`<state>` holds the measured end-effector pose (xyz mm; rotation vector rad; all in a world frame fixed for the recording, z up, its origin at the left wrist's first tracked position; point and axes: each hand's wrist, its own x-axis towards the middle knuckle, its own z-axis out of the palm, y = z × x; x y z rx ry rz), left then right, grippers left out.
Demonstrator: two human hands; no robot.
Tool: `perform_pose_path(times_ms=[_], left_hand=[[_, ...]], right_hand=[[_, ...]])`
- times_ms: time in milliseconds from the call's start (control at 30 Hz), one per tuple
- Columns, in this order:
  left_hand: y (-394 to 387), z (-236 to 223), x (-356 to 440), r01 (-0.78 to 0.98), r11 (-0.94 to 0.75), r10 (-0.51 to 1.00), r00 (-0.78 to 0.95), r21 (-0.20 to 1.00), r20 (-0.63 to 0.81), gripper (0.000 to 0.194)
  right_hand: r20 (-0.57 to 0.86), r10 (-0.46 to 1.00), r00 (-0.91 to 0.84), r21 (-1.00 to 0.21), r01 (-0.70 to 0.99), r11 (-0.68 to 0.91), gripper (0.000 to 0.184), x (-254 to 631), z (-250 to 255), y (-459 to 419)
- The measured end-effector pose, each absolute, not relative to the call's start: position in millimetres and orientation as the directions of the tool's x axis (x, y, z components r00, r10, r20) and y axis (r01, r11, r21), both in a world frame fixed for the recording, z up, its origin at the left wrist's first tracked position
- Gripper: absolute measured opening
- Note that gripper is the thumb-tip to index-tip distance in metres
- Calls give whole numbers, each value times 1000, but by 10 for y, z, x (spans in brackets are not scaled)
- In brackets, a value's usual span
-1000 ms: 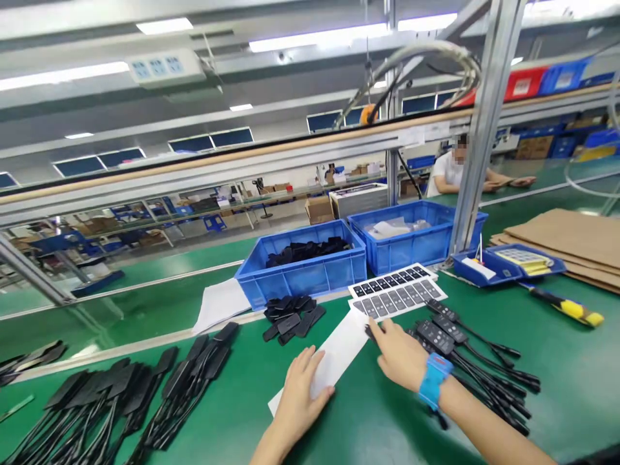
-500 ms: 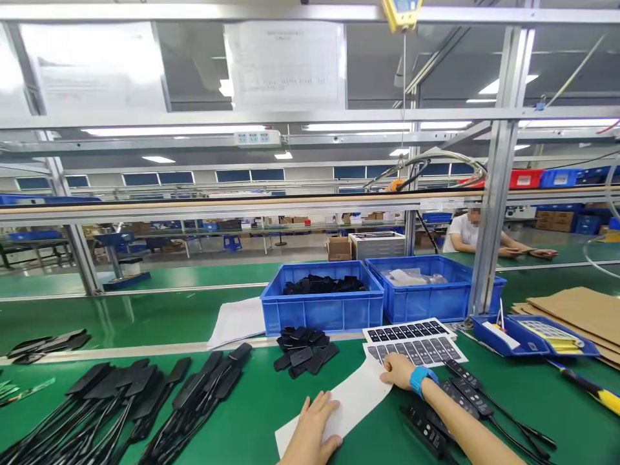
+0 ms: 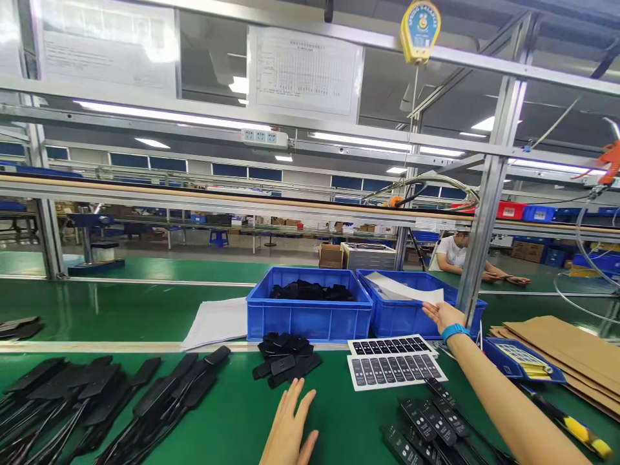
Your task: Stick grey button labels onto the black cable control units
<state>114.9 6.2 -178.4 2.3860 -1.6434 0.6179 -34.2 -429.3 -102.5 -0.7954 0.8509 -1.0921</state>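
Note:
My right hand (image 3: 444, 316), with a blue band at the wrist, reaches to the right-hand blue bin (image 3: 416, 323). Its fingers hold the corner of a white sheet (image 3: 404, 287) that stretches over the bin's opening. My left hand (image 3: 288, 423) is over the green bench with fingers spread, holding nothing. Just beyond it is a small pile of black plastic pieces (image 3: 285, 361). Two sheets of black and grey labels (image 3: 397, 369) lie between my hands. Black labelled devices with cables (image 3: 431, 420) rest below my right forearm.
Another blue bin (image 3: 310, 320) holds black parts. Bundles of black cabled pieces (image 3: 159, 400) cover the left side. Papers (image 3: 216, 321) lie behind them. At right are a blue tray (image 3: 523, 361), cardboard sheets (image 3: 566, 349) and a yellow-black tool (image 3: 576, 429). A metal post (image 3: 489, 174) rises beside the bin; a person sits beyond.
The white sheet has left the bench and moved up and away over the right-hand bin in my right hand. My left hand has come off it and shifted left. The view has tilted.

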Motion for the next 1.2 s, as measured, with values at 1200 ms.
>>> perform_pose_path(times_ms=[1200], left_hand=[[556,-703,353,-845,-484,-855,512,-227,-84,21]], right_hand=[[768,237,595,-192,566,-802,19,-185,-1668,-1122]])
